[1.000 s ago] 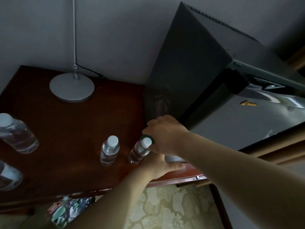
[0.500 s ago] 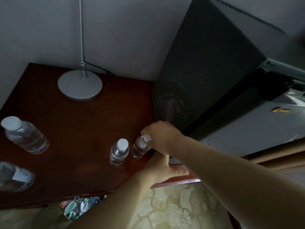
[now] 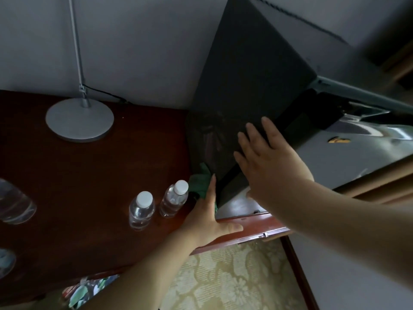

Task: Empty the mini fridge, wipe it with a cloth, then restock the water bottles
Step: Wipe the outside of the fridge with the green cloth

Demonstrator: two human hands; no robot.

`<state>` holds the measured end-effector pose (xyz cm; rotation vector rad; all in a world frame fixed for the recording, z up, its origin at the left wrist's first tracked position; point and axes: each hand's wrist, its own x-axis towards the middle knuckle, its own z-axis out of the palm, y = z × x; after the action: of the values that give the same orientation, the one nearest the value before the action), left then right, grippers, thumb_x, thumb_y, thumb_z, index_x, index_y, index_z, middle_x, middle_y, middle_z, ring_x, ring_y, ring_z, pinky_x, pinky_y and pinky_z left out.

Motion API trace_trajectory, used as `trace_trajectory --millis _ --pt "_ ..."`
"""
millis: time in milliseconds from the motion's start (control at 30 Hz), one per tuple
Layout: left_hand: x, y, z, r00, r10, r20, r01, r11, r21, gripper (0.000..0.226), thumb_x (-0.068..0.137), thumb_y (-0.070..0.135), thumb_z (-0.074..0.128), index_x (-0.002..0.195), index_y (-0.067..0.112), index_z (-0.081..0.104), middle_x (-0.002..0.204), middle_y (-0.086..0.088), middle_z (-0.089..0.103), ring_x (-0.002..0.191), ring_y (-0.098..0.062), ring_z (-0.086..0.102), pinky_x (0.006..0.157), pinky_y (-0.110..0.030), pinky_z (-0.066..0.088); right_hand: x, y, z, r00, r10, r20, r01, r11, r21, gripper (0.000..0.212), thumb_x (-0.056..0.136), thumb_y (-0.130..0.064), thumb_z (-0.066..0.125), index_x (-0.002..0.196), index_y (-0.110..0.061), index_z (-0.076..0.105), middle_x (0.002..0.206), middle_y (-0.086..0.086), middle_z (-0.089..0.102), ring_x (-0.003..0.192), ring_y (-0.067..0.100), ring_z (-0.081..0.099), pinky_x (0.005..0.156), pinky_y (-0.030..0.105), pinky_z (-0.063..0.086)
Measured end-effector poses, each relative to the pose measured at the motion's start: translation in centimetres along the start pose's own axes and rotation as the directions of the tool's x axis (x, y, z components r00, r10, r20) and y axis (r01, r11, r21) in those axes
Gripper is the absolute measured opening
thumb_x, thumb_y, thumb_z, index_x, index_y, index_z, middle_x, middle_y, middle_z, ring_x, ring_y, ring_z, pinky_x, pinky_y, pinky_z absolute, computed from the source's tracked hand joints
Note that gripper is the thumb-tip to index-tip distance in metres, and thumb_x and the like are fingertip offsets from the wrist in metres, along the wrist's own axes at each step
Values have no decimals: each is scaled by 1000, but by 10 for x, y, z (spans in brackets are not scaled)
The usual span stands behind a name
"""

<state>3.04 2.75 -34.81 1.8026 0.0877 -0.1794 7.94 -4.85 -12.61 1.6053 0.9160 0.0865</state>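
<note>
Cloth [image 3: 199, 182] at mini fridge [image 3: 257, 74] foot, under fingertips of open left grip [image 3: 205, 220], nearer one; right grip [image 3: 272, 168] open too, flat on fridge side.

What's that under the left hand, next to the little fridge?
A green cloth peeks out past the left hand, lying on the wooden table beside the mini fridge. The hand covers the rest of it.

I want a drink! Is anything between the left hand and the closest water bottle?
Nothing visible. The left hand lies flat on the green cloth, and the nearest water bottle stands right beside it on the table.
</note>
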Motion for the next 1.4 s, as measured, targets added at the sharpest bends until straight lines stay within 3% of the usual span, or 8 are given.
trace_trajectory --millis 400,600,800,933,1100,1167,1267,1400 --pt "-18 65 3 964 244 -106 -249 968 -32 137 67 68 82 144 57 -31 167 15 -10 153 -2 -4 126 -40 17 -47 24 16 951 213 -222 -184 972 144 82 101 -60 21 158 -8 -7 151 34 -37 137 55 -37 105 62 -34" --pt "-10 101 -24 951 293 -99 -296 955 -17 134 67 66 82 146 58 -26 167 17 -5 152 1 0 124 -36 18 -58 65 5 871 344 -352 -174 884 435 90 79 -75 57 152 -24 43 165 15 22 153 39 14 121 62 8" --pt "8 125 -57 966 259 -7 -259 964 -58 134 67 70 79 151 51 -23 166 21 -4 150 6 2 121 -26 16 -55 107 -10 921 365 -139 -150 661 736 91 82 -91 15 158 -43 -5 168 -1 -13 155 29 -1 123 50 11" --pt "35 125 -84 980 186 77 -165 962 -219 124 85 38 78 154 32 -24 155 27 -2 130 27 12 96 5 23 -33 124 -23 958 286 -37 -140 573 807 93 83 -88 30 155 -47 -11 166 -5 -21 155 32 -3 123 51 15" --pt "65 113 -111 993 49 106 -18 960 -279 140 61 64 79 156 36 -21 158 22 -22 140 3 -7 120 -32 13 7 137 -36 965 263 9 -174 610 773 92 86 -84 32 156 -44 -13 165 -2 -24 153 39 -5 122 55 17" --pt "77 112 -121 990 14 140 28 956 -291 136 68 57 81 157 35 -20 164 15 -18 139 1 -1 118 -31 18 20 142 -40 967 252 34 -186 613 767 92 87 -82 35 156 -43 -11 165 -2 -27 153 40 -7 122 56 17" --pt "94 118 -136 983 99 157 -48 954 -297 112 92 22 72 157 27 -20 151 25 -3 130 8 7 98 -11 24 27 151 -46 975 221 30 -149 547 824 91 88 -79 41 155 -47 -10 162 -7 -31 153 37 -10 122 57 15" --pt "102 134 -149 947 265 182 -209 938 -275 121 87 10 76 154 28 -24 144 35 7 123 35 17 92 5 29 29 161 -42 968 250 -26 -96 462 881 91 88 -74 48 154 -50 -10 162 -13 -30 154 20 -12 124 44 11"
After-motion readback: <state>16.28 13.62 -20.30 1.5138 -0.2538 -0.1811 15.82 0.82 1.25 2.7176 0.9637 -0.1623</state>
